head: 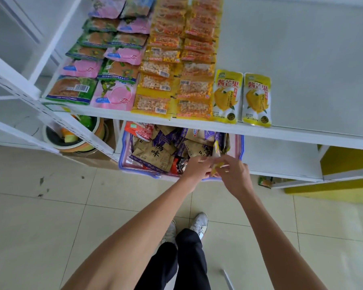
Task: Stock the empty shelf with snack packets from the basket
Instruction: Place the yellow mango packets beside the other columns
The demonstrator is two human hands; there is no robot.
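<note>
both hands reach down into the basket [138, 171], which sits on the lower board under the shelf [302, 130], its blue rim sticking out past the shelf's front edge. the left hand [197, 169] and the right hand [236, 174] meet over the basket's near right corner, with a yellow packet [216, 149] between them. the right hand's fingers are curled and pinch the packet's lower end; the left hand is curled too and seems to pinch the same end, though its fingertips are hidden behind its knuckles. the packet stands roughly upright, its top rising toward the shelf's front edge.

the rest of the basket holds a loose heap of brown packets [153, 153], with a red packet [142, 130] at the far left corner.

on the shelf, packets lie in overlapping columns that run from the front edge to the back. green and pink packets [105, 65] fill the two columns at the left end; orange packets [176, 65] fill the next two. just right of those, at the front edge, lie two mango packets [227, 96] side by side — face up, almost touching.

left of the basket, under the shelf's left end, sits a stack of pots [71, 139]. on the tiled floor [50, 206] the person's white shoes [199, 223] show below the arms.
</note>
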